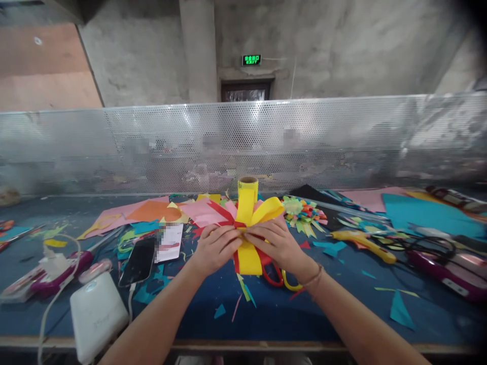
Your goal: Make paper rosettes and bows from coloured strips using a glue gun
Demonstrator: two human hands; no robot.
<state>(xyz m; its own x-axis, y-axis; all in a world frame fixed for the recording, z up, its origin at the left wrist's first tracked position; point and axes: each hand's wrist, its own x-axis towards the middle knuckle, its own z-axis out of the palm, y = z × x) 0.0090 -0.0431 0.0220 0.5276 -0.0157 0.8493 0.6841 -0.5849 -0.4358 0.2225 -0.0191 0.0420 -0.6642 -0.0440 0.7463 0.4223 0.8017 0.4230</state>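
A bow (250, 261) of yellow, red and pink felt-like strips is between my two hands, above the blue table (304, 324). My left hand (216, 248) pinches it from the left, with fingertips close to its centre. From the other side my right hand (279, 247) presses its fingers at the same centre, below a yellow loop. The fingertips of both hands nearly meet there. Scissors (274, 278) with red and yellow handles lie partly hidden under my right hand. Behind the bow stands a yellow roll (248, 185).
On the left are a phone (139, 261), a white power bank (99, 317) and a purple power strip (63, 279). A multicoloured rosette (304, 213), a yellow-handled corded tool (365, 244) and a teal sheet (426, 213) lie right. A perforated metal panel (247, 132) stands behind.
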